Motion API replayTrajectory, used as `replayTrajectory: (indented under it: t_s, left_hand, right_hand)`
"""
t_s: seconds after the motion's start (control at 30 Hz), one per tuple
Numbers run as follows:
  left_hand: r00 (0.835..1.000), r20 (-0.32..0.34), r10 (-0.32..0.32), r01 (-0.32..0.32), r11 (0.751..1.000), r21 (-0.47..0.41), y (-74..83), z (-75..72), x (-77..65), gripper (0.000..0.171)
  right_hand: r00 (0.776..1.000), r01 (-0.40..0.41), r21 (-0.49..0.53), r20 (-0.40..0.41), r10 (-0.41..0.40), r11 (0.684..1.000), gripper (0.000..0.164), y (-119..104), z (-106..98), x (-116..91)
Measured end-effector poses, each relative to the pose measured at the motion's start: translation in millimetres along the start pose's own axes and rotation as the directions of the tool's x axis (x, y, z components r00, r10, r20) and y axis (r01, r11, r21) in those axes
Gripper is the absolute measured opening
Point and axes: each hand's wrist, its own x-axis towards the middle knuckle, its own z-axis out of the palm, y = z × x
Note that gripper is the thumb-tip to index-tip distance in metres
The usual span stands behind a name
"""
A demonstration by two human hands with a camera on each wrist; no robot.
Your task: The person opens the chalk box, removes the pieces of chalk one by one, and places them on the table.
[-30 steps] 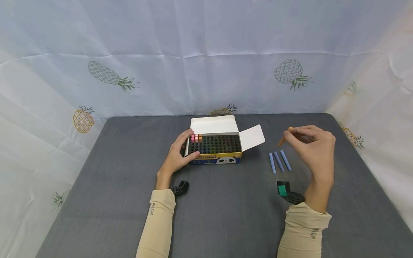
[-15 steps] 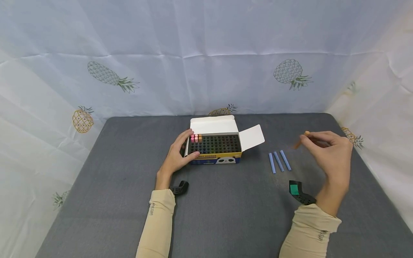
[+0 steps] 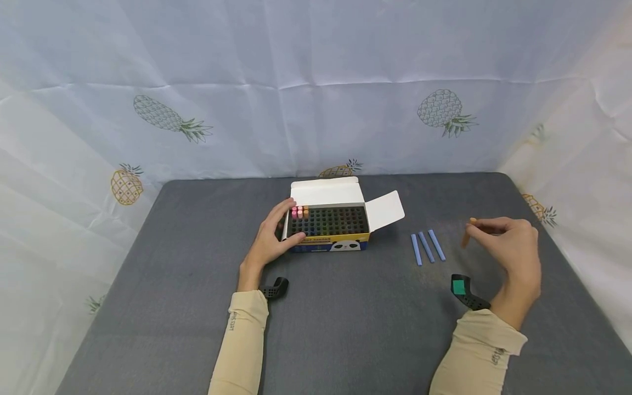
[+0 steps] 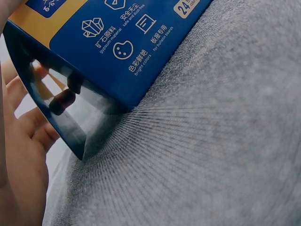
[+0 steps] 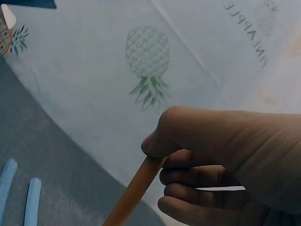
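Observation:
An open chalk box (image 3: 326, 247), yellow and blue with a panda face, stands on the table. My left hand (image 3: 266, 238) grips its left end, thumb at the front and fingers along the side. In the left wrist view fingers show through the window of the box's end flap (image 4: 70, 113). A small group of pink, pale pink and orange chalks (image 3: 300, 212) stands in the back left holes. To the right, my right hand (image 3: 513, 249) pinches an orange chalk stick (image 5: 136, 193) between thumb and fingers, its lower end pointing down at the table.
Three blue chalk sticks (image 3: 426, 247) lie side by side between the box and my right hand. The white lid (image 3: 328, 192) stands up behind the box, and a side flap (image 3: 385, 211) sticks out right. A pineapple-print cloth (image 3: 296, 120) hangs behind the grey table (image 3: 345, 329).
My right hand has moved right, away from the blue chalks, then lowered toward the table with the orange chalk stick. The left hand and the box have stayed in place.

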Motion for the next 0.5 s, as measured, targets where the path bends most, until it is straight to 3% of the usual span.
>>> replayTrajectory:
  t_s: [0.27, 0.5]
  left_hand:
    - [1.0, -0.001, -0.002, 0.002, 1.0, 0.002, 0.9, -0.4, 0.4, 0.079]
    - [1.0, 0.001, -0.005, 0.005, 1.0, 0.004, 1.9, -0.7, 0.3, 0.079]
  right_hand:
    - [0.988, -0.06, -0.023, 0.142, 0.063, 0.998, 0.037, 13, 19, 8]
    - [0.977, -0.107, -0.03, 0.182, 0.111, 0.994, 0.038, 17, 30, 15]
